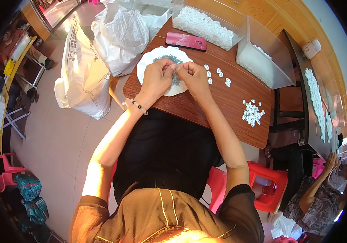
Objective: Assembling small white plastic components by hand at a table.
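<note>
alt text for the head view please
A person's left hand and right hand pinch, fingertips close together, above a white, wavy-edged plate of small grey pieces on a reddish-brown wooden table; a pink rectangular phone and small white pieces lie nearby.

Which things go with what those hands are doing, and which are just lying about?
Likely in the job:
- left hand
- right hand
- white plate
- grey bits
- loose white pieces, perhaps

Seemingly just lying about:
- pink phone
- red stool
- teal bundles

Open tabletop patch, bins beyond
</note>
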### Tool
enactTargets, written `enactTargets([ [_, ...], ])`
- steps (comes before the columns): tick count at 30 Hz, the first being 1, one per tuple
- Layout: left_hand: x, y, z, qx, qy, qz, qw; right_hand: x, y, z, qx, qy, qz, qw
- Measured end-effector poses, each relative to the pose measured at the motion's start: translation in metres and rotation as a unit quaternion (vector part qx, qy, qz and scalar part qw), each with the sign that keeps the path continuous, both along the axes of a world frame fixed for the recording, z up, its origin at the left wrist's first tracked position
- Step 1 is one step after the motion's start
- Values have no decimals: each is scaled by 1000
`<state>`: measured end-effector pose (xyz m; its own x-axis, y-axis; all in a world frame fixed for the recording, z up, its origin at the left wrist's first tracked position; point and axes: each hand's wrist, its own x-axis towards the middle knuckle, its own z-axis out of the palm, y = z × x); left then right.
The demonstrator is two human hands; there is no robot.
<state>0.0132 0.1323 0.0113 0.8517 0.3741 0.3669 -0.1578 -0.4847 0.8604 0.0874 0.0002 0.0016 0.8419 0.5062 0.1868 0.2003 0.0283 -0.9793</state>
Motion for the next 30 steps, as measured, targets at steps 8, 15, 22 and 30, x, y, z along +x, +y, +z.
enactTargets([
  [8,11,-5,-5,58,29,25,998,-5,1,8,-96,-175,-43,979],
  [15,11,8,-9,-219,61,-98,969,-7,-2,11,-107,-280,-64,952],
  [22,4,18,9,-424,156,-137,882,0,-7,21,-74,-513,-76,852],
  [30,3,20,10,-434,160,-148,874,6,-10,26,-71,-538,-63,837],
])
